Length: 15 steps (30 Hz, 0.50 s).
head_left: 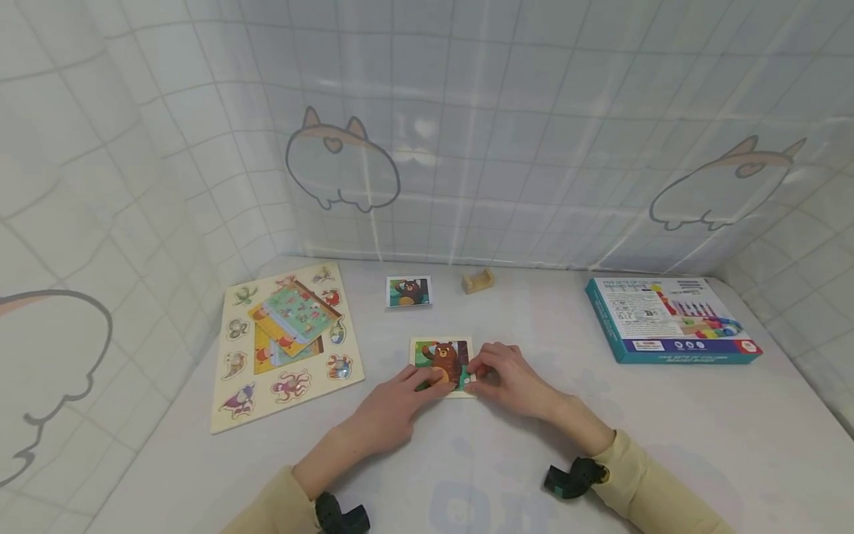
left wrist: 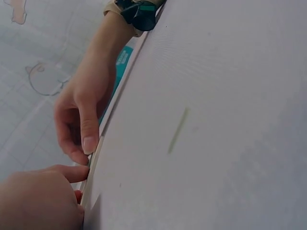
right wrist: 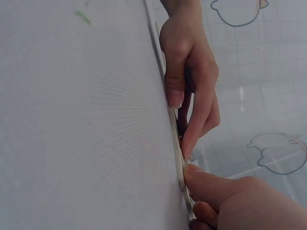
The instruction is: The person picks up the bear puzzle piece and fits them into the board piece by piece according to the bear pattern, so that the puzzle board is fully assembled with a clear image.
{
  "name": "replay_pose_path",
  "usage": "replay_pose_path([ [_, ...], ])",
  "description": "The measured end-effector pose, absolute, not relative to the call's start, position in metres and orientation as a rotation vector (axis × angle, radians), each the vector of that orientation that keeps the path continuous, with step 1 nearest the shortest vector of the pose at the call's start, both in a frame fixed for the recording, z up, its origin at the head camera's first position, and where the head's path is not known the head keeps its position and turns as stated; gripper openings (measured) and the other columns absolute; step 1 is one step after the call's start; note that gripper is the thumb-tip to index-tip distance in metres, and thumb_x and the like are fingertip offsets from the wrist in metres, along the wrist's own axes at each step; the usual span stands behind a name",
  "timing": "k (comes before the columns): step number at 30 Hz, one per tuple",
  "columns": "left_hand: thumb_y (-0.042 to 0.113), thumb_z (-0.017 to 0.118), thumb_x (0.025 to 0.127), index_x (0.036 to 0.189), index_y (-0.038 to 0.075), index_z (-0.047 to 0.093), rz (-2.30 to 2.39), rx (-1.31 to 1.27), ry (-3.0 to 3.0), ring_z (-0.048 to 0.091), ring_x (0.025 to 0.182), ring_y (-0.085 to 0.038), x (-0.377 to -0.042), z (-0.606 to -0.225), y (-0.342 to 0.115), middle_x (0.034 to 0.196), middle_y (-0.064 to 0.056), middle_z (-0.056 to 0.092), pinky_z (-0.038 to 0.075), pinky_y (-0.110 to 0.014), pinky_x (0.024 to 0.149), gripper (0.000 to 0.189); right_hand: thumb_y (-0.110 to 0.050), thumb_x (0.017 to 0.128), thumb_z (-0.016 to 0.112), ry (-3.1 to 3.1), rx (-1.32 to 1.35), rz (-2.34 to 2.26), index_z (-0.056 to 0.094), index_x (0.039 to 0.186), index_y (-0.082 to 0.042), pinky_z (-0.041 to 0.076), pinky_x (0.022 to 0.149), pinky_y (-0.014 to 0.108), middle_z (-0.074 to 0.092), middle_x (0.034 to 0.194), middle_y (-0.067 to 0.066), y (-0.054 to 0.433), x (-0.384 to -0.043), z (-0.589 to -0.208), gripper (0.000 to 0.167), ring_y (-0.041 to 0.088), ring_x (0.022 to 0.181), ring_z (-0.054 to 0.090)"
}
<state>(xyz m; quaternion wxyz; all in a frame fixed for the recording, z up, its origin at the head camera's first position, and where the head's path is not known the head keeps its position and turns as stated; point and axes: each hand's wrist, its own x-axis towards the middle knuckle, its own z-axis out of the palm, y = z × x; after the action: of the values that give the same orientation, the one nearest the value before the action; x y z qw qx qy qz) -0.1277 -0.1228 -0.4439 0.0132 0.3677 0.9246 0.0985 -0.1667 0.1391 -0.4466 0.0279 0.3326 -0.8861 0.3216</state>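
Note:
A small square jigsaw puzzle [head_left: 445, 356] in a pale wooden frame lies flat before me, its picture a brown bear on green. My left hand [head_left: 390, 411] presses on its lower left part, thumb and index finger extended over the picture. At the right edge, my right hand [head_left: 510, 382] pinches a puzzle piece between thumb and fingers; the fingertips mostly cover it. From the left wrist view, the right hand [left wrist: 88, 105] has thumb and fingertip close together at the frame's edge. The left hand [right wrist: 192, 72] shows its thumb against that edge in the right wrist view.
Behind the puzzle stands a card [head_left: 409, 291] with the same bear picture, beside a small wooden holder [head_left: 478, 281]. A sea-animal board [head_left: 227, 404] with several picture boards on it lies left. A teal box [head_left: 674, 326] lies right. Tiled-pattern walls [head_left: 507, 148] enclose the table.

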Motion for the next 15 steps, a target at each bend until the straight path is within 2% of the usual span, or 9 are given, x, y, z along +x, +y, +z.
replay_pose_path([
  [3, -0.006, 0.064, 0.082, 0.148, 0.031, 0.049, 0.318, 1.149, 2.861, 0.047, 0.128, -0.02, -0.1283, -0.4443, -0.1232, 0.149, 0.003, 0.045, 0.053, -0.035, 0.099, 0.077, -0.028, 0.086, 0.079, -2.741, 1.021, 0.994, 0.071, 0.097, -0.018, 0.034, 0.086, 0.035, 0.059, 0.087, -0.011, 0.1389, -0.1672, -0.4473, 0.017, 0.006, 0.088, 0.052],
  [7, -0.008, 0.064, 0.08, 0.151, 0.026, 0.045, 0.321, 1.168, 2.834, 0.04, 0.141, -0.021, -0.1275, -0.4439, -0.1215, 0.159, 0.008, 0.036, 0.045, -0.037, 0.111, 0.081, -0.028, 0.086, 0.08, -2.742, 1.019, 0.992, 0.071, 0.096, -0.019, 0.034, 0.085, 0.034, 0.059, 0.085, -0.012, 0.1387, -0.1673, -0.4482, 0.016, 0.005, 0.086, 0.051],
  [11, -0.013, 0.061, 0.077, 0.153, 0.019, 0.042, 0.381, 1.17, 2.803, 0.03, 0.149, -0.02, -0.1245, -0.4435, -0.1186, 0.161, 0.007, 0.035, 0.034, -0.038, 0.12, 0.085, -0.027, 0.085, 0.08, -2.735, 1.017, 0.992, 0.071, 0.095, -0.02, 0.035, 0.083, 0.033, 0.059, 0.084, -0.013, 0.1385, -0.1669, -0.4488, 0.015, 0.004, 0.085, 0.051],
  [15, -0.017, 0.058, 0.073, 0.153, 0.018, 0.041, 0.457, 1.162, 2.786, 0.028, 0.15, -0.019, -0.1235, -0.4456, -0.1171, 0.16, 0.005, 0.036, 0.032, -0.039, 0.121, 0.089, -0.027, 0.085, 0.08, -2.707, 1.03, 0.989, 0.071, 0.094, -0.02, 0.035, 0.082, 0.032, 0.059, 0.083, -0.014, 0.1381, -0.1669, -0.4491, 0.014, 0.004, 0.085, 0.052],
])
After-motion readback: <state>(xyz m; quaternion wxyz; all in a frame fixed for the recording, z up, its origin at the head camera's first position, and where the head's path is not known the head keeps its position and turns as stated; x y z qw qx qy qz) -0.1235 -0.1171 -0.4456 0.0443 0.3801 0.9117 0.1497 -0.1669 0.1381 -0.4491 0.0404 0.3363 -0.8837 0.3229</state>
